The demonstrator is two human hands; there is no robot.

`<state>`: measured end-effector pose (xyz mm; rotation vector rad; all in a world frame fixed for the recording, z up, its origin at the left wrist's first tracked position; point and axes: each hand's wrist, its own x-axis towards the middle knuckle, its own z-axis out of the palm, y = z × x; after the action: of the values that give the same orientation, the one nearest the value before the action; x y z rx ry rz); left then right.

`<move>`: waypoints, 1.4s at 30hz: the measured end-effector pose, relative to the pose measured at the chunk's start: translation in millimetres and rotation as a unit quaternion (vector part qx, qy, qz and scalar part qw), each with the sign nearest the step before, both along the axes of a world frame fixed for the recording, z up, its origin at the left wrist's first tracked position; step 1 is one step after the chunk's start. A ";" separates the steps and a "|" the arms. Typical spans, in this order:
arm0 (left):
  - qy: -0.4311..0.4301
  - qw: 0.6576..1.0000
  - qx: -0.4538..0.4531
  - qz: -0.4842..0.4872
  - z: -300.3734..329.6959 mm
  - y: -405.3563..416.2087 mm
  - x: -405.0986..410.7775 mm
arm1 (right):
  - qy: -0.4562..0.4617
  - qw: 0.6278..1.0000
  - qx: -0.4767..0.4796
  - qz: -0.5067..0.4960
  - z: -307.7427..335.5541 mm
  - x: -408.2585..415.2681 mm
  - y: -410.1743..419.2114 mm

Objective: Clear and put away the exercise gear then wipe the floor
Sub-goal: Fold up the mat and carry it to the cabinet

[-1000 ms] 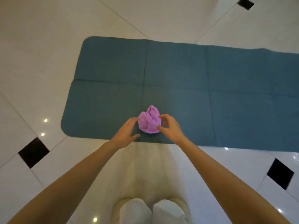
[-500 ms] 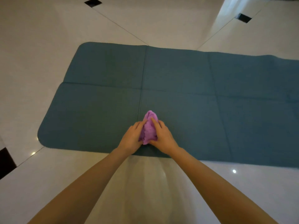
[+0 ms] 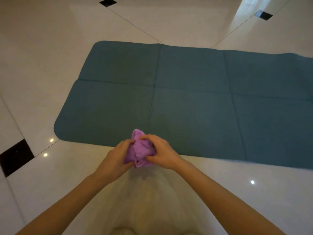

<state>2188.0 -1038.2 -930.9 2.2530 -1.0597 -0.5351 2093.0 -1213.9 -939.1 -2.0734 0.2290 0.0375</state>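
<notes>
Two hands held one small thing at this moment: a bunched purple cloth, lifted just above the near edge of the exercise mat. The left hand gripped the cloth from its left side with curled fingers, and the right hand pinched it from the right, thumb below and fingers over the top. The cloth was crumpled into a ball, not folded.

The mat lay flat and fully spread on the tiled floor, with fold creases dividing it into panels; its right end went out of the picture. It was not yet rolled or folded, so I judged that the clearing part was near its beginning. No other gear was visible on the mat or around it.

What remained, as far as I could judge: to fold or roll the mat, to carry it away, and then to wipe the floor. The purple cloth was possibly meant for that wiping, but this could not be told. The floor was glossy and showed reflected lights; whether it was dirty was not visible.
</notes>
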 end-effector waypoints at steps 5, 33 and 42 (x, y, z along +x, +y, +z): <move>0.029 0.999 0.015 0.019 -15.8 59.1 -32.5 | 0.035 0.993 -0.026 0.109 -12.9 -15.5 39.4; -0.159 0.947 0.097 -0.263 -49.6 -83.6 52.0 | 0.195 0.899 -0.390 0.050 -44.2 -39.5 -71.6; -0.312 0.868 0.159 -0.351 -67.2 -86.8 55.5 | 0.042 0.842 -0.532 0.080 -65.7 -42.4 -78.0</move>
<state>2243.5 -1125.0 -998.0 2.3243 -2.3164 -0.2523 2050.5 -1291.9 -1004.8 -3.2126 0.1320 0.1254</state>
